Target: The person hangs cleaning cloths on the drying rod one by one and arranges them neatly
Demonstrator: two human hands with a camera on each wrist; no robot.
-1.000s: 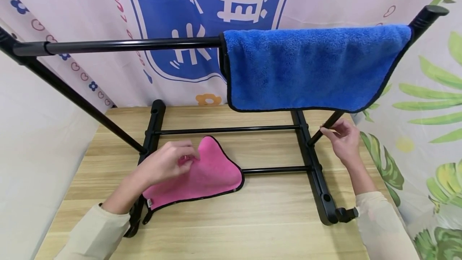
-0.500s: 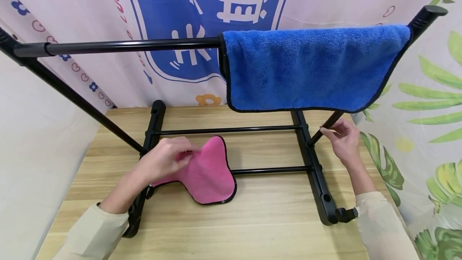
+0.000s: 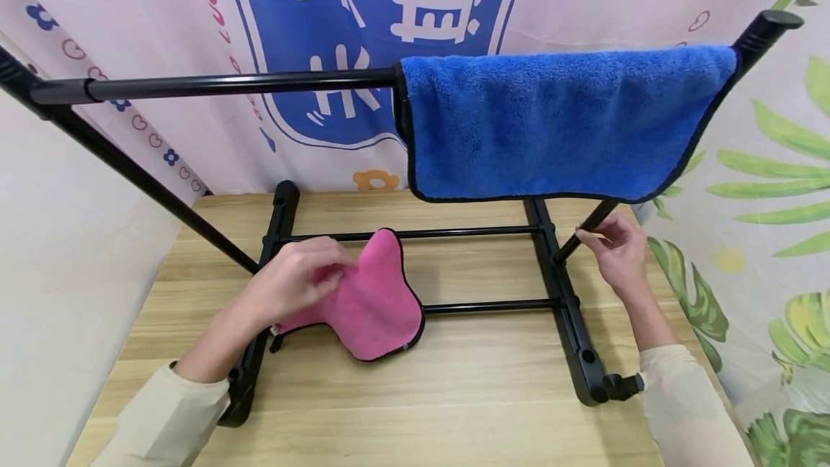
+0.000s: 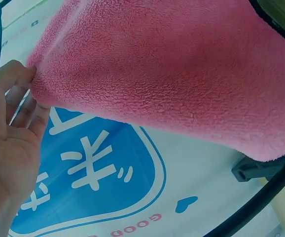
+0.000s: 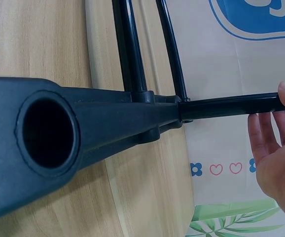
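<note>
The left post [image 3: 158,191] of the black rack slants up and away to the left of the left hand [image 3: 298,276]. That hand pinches the pink cloth [image 3: 382,301] between thumb and fingers; most of the cloth hangs to the hand's right, with a lobe beside the fingertips. Further right of the hand, the front crossbar [image 3: 493,306] shows past the cloth's edge, above the desk [image 3: 441,424]. The blue towel [image 3: 564,125] drapes over the top bar, up and left of the right hand [image 3: 619,251], whose thumb and fingers close round the right post [image 3: 594,216] below the towel.
</note>
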